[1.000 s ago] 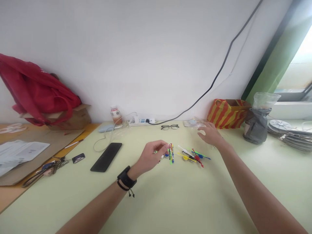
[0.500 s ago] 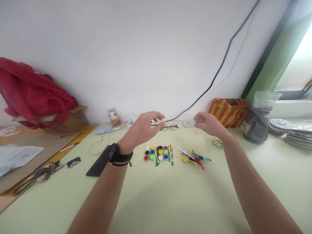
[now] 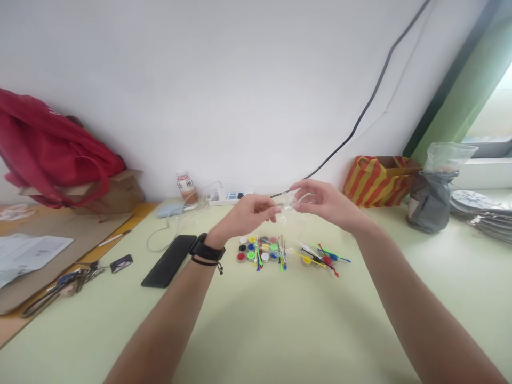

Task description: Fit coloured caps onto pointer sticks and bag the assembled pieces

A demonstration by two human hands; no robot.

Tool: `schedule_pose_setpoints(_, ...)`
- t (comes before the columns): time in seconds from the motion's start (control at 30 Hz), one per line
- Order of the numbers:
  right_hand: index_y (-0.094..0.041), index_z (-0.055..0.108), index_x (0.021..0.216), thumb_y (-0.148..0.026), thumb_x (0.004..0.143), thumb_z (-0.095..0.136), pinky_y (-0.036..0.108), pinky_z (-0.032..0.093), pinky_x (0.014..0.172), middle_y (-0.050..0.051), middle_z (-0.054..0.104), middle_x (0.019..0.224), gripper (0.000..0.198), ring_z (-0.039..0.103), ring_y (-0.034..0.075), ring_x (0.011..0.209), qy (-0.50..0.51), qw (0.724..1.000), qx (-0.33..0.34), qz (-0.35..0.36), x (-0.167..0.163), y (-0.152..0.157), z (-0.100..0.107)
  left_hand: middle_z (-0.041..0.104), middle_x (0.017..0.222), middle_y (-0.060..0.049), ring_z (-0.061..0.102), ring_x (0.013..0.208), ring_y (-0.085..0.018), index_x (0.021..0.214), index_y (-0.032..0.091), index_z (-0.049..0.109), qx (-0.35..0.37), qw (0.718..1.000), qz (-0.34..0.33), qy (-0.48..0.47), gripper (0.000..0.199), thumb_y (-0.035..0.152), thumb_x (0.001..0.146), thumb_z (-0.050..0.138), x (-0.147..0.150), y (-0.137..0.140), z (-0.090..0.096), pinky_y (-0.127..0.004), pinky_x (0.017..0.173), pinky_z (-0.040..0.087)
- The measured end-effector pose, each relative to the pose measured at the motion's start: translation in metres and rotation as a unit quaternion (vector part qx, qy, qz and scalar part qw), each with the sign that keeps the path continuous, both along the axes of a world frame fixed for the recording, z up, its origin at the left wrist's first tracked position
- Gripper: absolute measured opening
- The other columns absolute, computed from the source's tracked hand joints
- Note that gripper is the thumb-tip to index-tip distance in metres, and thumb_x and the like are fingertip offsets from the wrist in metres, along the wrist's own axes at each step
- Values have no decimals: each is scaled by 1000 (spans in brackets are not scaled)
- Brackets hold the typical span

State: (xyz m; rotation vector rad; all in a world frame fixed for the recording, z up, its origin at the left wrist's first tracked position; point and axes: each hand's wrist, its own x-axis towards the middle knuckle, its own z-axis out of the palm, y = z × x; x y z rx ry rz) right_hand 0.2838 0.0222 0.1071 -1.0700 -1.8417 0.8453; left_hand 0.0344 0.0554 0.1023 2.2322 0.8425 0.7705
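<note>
A thin clear plastic bag (image 3: 287, 217) hangs between my hands, its lower part see-through and hard to trace over the small parts below. My left hand (image 3: 248, 214) pinches its left side with thumb and fingertips. On the other side, my right hand (image 3: 326, 204) grips it with thumb and bent fingers. Beneath, on the table, several round coloured discs (image 3: 251, 255) stand in rows, with thin coloured plastic arrows (image 3: 282, 255) lying between and beside them. To their right, more arrows (image 3: 330, 257) lie crossed over a few discs (image 3: 306, 261).
A black phone-like slab (image 3: 168, 261) lies beside my left forearm. Against the wall are a bottle (image 3: 186, 188) and a white power strip (image 3: 228, 199). At right stand a striped bag (image 3: 376, 181), a grey bag (image 3: 430, 202) and stacked discs (image 3: 480, 210). Keys (image 3: 72, 282) lie far left.
My right hand has moved left with the clear plastic, and my left hand has come slightly right and down. Their fingertips are now close together, with the plastic over the discs.
</note>
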Motion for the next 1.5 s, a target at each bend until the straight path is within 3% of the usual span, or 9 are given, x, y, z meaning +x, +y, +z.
schedule_pose_setpoints(0.2, -21, 71, 112, -42, 82, 81, 31, 56, 65, 6, 74, 98, 39, 73, 24, 89, 20, 998, -7, -58, 7, 3, 0, 77, 93, -7, 68, 84, -18, 100, 17, 73, -33, 999, -7, -19, 43, 51, 104, 47, -8, 13, -5, -30, 77, 52)
schedule_pose_setpoints(0.4, -19, 75, 101, -46, 80, 82, 39, 59, 76, 7, 77, 86, 35, 74, 26, 85, 40, 998, -15, -48, -1, 3, -1, 76, 90, -7, 70, 85, -21, 98, 19, 74, -38, 996, 27, -74, 37, 54, 86, 75, -8, 11, -8, -33, 79, 54)
schedule_pose_setpoints(0.67, -20, 72, 86, -50, 75, 86, 36, 55, 76, 4, 72, 82, 35, 67, 19, 76, 97, 993, 24, -58, -1, 5, 0, 79, 94, -9, 69, 87, -22, 104, 19, 77, -62, 996, 5, -56, 37, 53, 93, 66, -20, 12, -7, -36, 83, 55)
schedule_pose_setpoints(0.83, -23, 69, 112, -47, 83, 80, 37, 55, 80, 5, 73, 92, 39, 68, 21, 86, 77, 997, 11, 1, -9, -1, -2, 78, 89, -8, 70, 84, -22, 99, 19, 77, -67, 993, 8, -92, 34, 51, 88, 74, -14, 7, -4, -35, 80, 56)
schedule_pose_setpoints(0.97, -33, 44, 148, -39, 81, 82, 40, 56, 87, 4, 75, 105, 77, 70, 24, 98, 48, 995, -62, 65, -13, 1, -12, 78, 84, -9, 69, 75, -20, 93, 17, 75, -41, 980, 61, -185, 34, 50, 92, 70, -12, 13, -6, -34, 73, 55)
schedule_pose_setpoints(1.1, -28, 57, 135, -37, 81, 80, 42, 57, 87, 2, 74, 89, 60, 71, 23, 87, 47, 994, -81, 52, -6, 11, -19, 78, 90, -11, 69, 76, -19, 95, 16, 76, -26, 949, 132, -286, 33, 48, 89, 73, -23, 27, -8, -34, 75, 56)
schedule_pose_setpoints(1.2, -25, 64, 122, -38, 83, 78, 42, 56, 86, 4, 75, 87, 44, 70, 23, 83, 54, 996, -64, 25, 1, 14, -17, 77, 98, -9, 69, 82, -18, 112, 19, 74, -39, 934, 141, -327, 35, 39, 83, 79, -34, 32, -6, -32, 77, 56)
schedule_pose_setpoints(1.37, -26, 67, 119, -35, 84, 75, 39, 55, 83, 2, 73, 86, 37, 68, 20, 83, 0, 993, -91, 77, 4, 11, -15, 76, 104, -10, 70, 85, -21, 132, 24, 67, -98, 972, 80, -196, 51, 48, 87, 74, -41, 28, -2, -33, 73, 54)
schedule_pose_setpoints(1.5, -30, 61, 127, -35, 89, 68, 39, 53, 85, 0, 70, 85, 40, 66, 20, 84, -1, 992, -91, 88, 3, 10, -19, 77, 89, -9, 69, 80, -22, 105, 19, 77, -82, 988, 63, -117, 39, 52, 84, 78, -36, 27, -8, -34, 70, 53)
